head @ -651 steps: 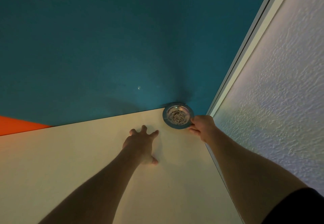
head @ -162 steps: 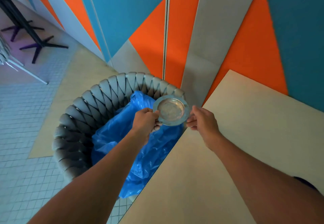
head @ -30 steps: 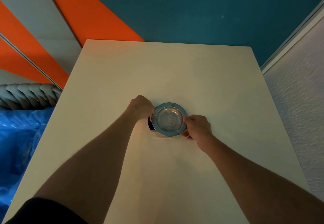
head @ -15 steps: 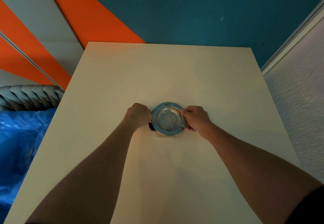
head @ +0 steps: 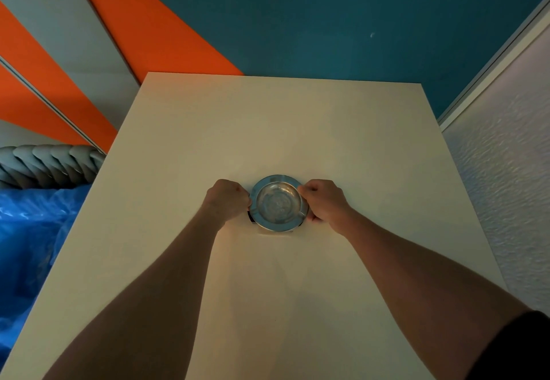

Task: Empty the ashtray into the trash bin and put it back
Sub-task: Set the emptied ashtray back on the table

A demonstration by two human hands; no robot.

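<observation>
Filling most of the view, a cream table (head: 297,129) ran away from the camera toward a wall painted in teal (head: 327,16), orange and grey panels, with a white textured wall (head: 506,186) closing off the right side. Off the table's left edge stood the trash bin (head: 50,162), its grey woven rim showing above a blue plastic liner (head: 32,230) that spread down the left margin of the frame. Two bare forearms reached in from the bottom corners and met near the middle of the tabletop; a dark sleeve (head: 518,350) covered the upper right arm at the lower right corner. The left hand (head: 227,199) was curled closed against the left side of the ashtray's rim, and the right hand (head: 323,202) was curled closed on the right side of that rim, so both hands held it between them. The ashtray (head: 278,202), a round metal dish with a broad flat rim, sat level at the centre of the table, well apart from the bin; its bowl looked emptied, with only a dull grey film on the metal. A small dark shape showed at its lower left edge beside the left hand; what it was could not be told.
</observation>
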